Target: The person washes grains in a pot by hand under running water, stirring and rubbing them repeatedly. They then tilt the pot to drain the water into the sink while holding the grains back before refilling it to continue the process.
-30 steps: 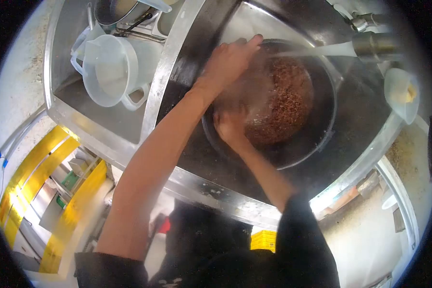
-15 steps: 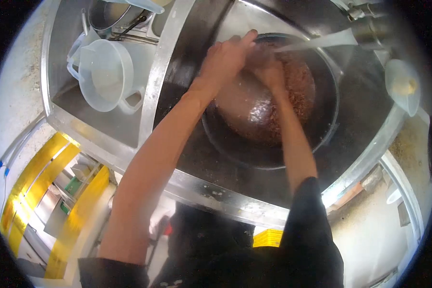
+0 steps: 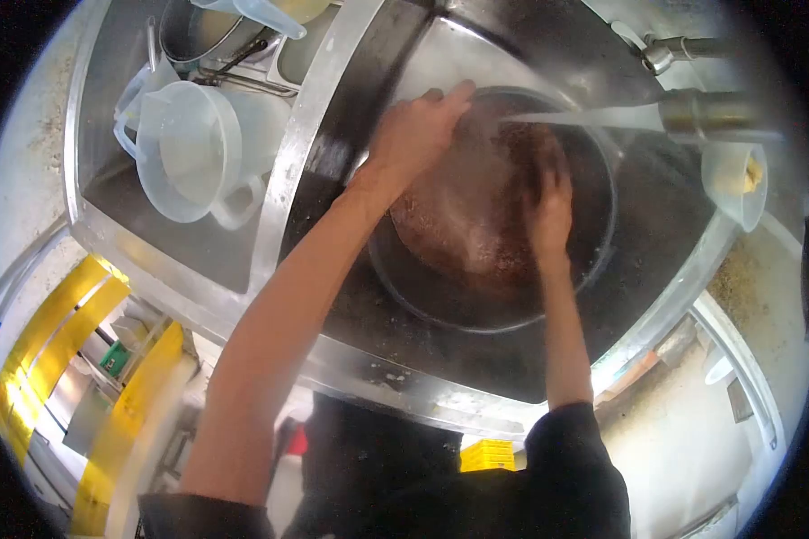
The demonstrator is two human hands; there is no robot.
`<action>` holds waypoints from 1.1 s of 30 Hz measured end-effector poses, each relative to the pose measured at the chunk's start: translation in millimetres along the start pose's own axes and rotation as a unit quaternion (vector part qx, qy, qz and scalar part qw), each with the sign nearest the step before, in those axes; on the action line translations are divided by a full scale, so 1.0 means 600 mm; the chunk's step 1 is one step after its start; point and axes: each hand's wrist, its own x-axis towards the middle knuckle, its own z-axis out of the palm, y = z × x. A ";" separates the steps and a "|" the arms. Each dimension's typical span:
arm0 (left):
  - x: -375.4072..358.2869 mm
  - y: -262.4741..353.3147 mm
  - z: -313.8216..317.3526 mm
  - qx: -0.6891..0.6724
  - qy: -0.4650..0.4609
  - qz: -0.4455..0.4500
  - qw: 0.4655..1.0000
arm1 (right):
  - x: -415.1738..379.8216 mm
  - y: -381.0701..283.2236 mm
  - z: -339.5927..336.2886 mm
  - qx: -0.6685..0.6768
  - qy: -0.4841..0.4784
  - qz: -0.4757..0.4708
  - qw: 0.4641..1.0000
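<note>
A large dark round basin (image 3: 600,211) stands in the metal sink, holding murky water and reddish-brown grains (image 3: 499,256). Water runs from a faucet (image 3: 683,115) into its upper part. On the basin's upper left rim, my left hand (image 3: 415,130) rests with its fingers wrapped over the edge. My right hand (image 3: 551,207) is inside the basin at the right, just above or in the contents. Its fingers point away from me and are partly spread, though blurred; no held object shows.
In the left sink compartment stand a translucent plastic jug (image 3: 189,153), a pot (image 3: 193,31) and utensils. A metal divider (image 3: 310,117) separates the compartments. A small translucent cup (image 3: 735,184) hangs or sits at the right edge. Yellow crate (image 3: 487,455) below.
My right hand has moved right and toward me, away from my left hand, and its fingers have come into view. The camera view has shifted slightly.
</note>
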 end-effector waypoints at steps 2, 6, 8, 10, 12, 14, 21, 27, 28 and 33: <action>0.007 -0.003 -0.002 -0.002 0.010 0.015 1.000 | 0.054 0.031 0.056 0.021 0.002 0.077 0.997; 0.003 -0.003 -0.001 0.004 -0.001 0.012 1.000 | 0.128 -0.013 0.157 0.087 -0.243 0.075 0.963; 0.004 -0.004 -0.002 0.003 -0.002 0.016 1.000 | 0.097 -0.074 0.220 0.079 -0.250 0.039 0.964; 0.004 -0.001 -0.005 -0.011 0.009 0.017 1.000 | 0.050 -0.119 0.202 0.064 -0.320 -0.007 0.945; 0.006 0.004 -0.009 -0.012 -0.008 0.007 1.000 | -0.021 -0.165 0.140 0.032 -0.457 -0.107 0.882; 0.007 0.006 -0.016 -0.013 -0.023 -0.011 1.000 | -0.094 -0.160 0.080 -0.058 -0.462 -0.203 0.862; 0.006 0.006 -0.016 -0.007 -0.052 -0.029 0.998 | -0.091 -0.027 0.003 -0.002 -0.257 0.055 0.965; 0.004 0.001 -0.009 -0.011 -0.040 -0.018 0.999 | 0.115 0.004 0.095 0.067 -0.336 0.266 0.901; 0.005 0.004 -0.010 -0.012 -0.039 -0.020 0.999 | 0.130 0.028 0.147 0.051 -0.340 0.218 0.913; 0.009 0.007 -0.013 0.001 -0.046 -0.024 0.999 | 0.114 -0.028 0.153 0.060 -0.429 0.069 0.899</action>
